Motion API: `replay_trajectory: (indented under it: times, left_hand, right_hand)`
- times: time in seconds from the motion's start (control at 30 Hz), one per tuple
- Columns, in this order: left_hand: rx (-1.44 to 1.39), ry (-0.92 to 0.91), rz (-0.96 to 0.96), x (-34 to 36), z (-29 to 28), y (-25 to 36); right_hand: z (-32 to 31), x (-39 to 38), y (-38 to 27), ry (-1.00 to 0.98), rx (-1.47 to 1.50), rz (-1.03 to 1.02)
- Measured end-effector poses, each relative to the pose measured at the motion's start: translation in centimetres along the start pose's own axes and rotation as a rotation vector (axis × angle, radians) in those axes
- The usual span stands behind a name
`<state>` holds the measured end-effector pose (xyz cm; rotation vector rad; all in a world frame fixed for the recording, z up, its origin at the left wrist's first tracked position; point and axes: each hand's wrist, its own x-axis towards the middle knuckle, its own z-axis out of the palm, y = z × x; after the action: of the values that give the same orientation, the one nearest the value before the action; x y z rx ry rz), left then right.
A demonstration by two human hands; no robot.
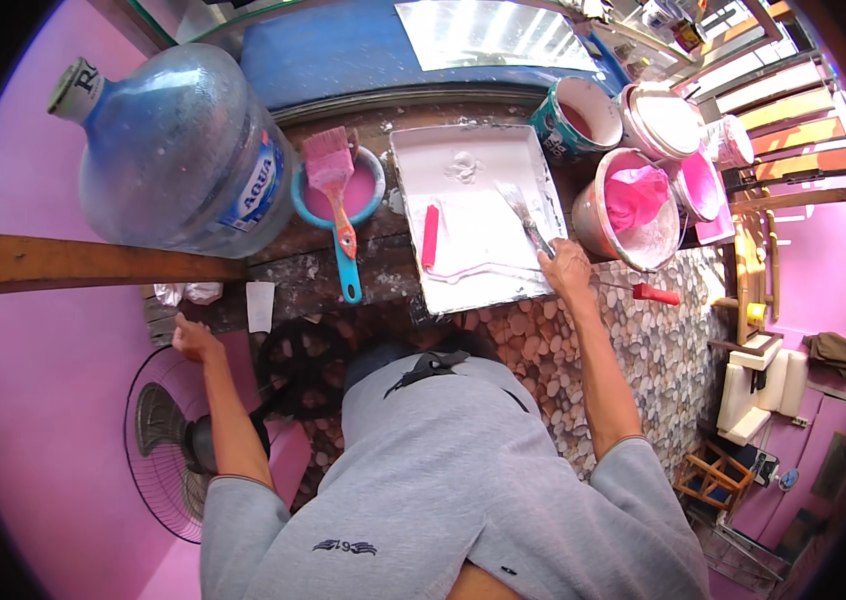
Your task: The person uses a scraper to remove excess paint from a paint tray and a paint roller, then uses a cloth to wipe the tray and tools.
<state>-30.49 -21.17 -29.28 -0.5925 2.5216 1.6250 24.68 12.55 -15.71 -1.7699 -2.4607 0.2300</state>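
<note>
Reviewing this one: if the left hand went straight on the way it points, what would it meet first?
Probably the crumpled white material just beyond the left hand, though depth is hard to judge here.

Shows white-spattered wooden planks; carries 1 clear water jug, 1 blue dipper, 1 white tray, paint buckets.

Narrow gap between dipper handle and tray, bottle at left and bucket at right as obstacles

Scraper handle partly hidden in right grip; fan partly covered.
</note>
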Motion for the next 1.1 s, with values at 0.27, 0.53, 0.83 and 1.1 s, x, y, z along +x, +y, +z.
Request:
replay_trajectory:
  times: [0.27,0.53,0.83,1.1]
  left_hand:
    - [0.039,-0.862,0.266,-21.5,-3.8,1.9]
    - [0.28,-1.454,0.178,-31.5,2.0,3.6]
    - [0.351,-1.465,0.506,-33.0,5.3,4.1]
    - [0.343,-1.467,0.415,-33.4,5.3,4.2]
  right_hand:
    - [0.0,2.1,-0.3,-0.266,-0.114,0.06]
    - [-0.7,4.5,-1.0,-0.15,0.389,0.101]
    - [2.3,4.9,-2.8,-0.145,0.435,0.078]
    - [3.1,5.2,-7.3,-0.487,1.319,0.603]
